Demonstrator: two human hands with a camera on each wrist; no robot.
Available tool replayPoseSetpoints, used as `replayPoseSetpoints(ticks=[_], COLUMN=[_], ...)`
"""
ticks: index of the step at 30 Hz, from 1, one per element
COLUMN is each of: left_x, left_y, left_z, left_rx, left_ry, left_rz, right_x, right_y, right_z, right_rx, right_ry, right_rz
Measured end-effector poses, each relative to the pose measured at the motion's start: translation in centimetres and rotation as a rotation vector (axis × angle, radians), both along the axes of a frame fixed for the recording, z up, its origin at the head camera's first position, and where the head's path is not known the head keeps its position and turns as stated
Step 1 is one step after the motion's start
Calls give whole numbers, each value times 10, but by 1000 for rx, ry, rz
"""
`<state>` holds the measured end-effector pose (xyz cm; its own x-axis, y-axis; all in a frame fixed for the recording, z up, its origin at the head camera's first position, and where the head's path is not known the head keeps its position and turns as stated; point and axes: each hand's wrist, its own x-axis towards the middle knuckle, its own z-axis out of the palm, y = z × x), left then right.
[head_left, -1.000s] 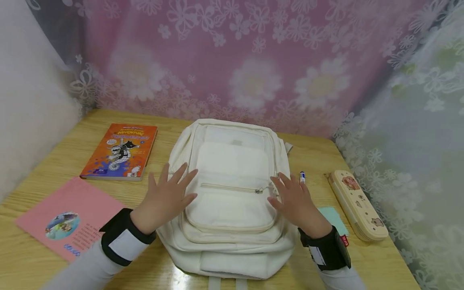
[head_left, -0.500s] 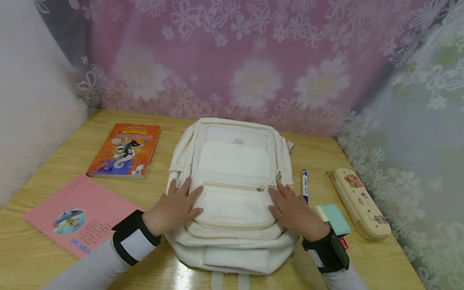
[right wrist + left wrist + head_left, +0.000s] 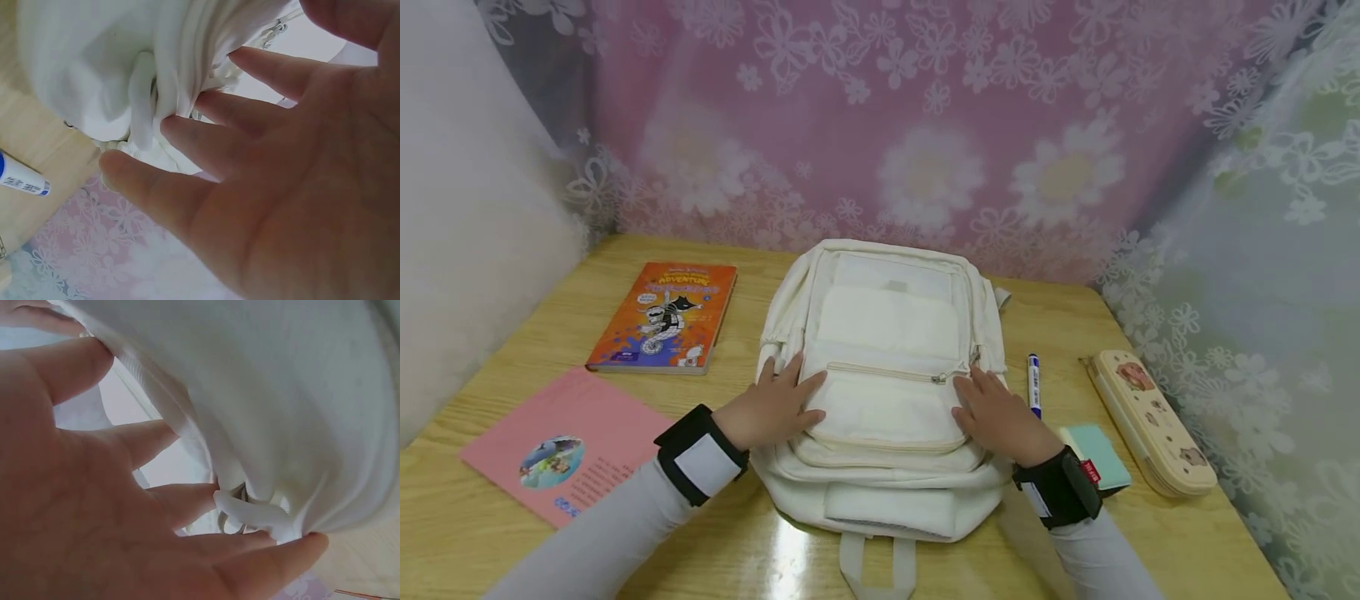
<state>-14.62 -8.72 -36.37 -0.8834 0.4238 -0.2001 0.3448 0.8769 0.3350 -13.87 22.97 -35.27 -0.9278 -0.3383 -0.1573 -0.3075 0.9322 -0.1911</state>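
A cream backpack lies flat in the middle of the table, its zipped front pocket facing up. My left hand rests on its left side with the fingers spread. On the opposite side my right hand touches the edge near the pocket's zipper pull. In the left wrist view, straight fingertips meet the pale fabric by a side strap. The right wrist view has the extended fingers against folds of the bag. Neither hand grips anything.
An orange book and a pink booklet lie left on the wooden table. To the right are a blue-and-white marker, a mint green pad and a cream pencil case. A floral curtain hangs behind.
Both hands have come down from hovering over the backpack to its sides. The backpack has shifted slightly away, with more of its strap loop showing at the front.
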Motion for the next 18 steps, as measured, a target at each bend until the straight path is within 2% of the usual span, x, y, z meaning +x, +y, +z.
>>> replayPoseSetpoints(ticks=[7,14,18], left_x=[-13,-21,-24], left_y=[8,8,9], left_z=[-3,-3,0], left_rx=[-3,-33,-34], left_ry=[-51,-39,-22], left_rz=[12,20,26], right_x=[-22,-37,-44], right_y=[2,3,13], right_z=[0,1,12], right_rx=[-14,-24,-78], right_ry=[-93,-134,-164], right_rz=[-30,-25,5])
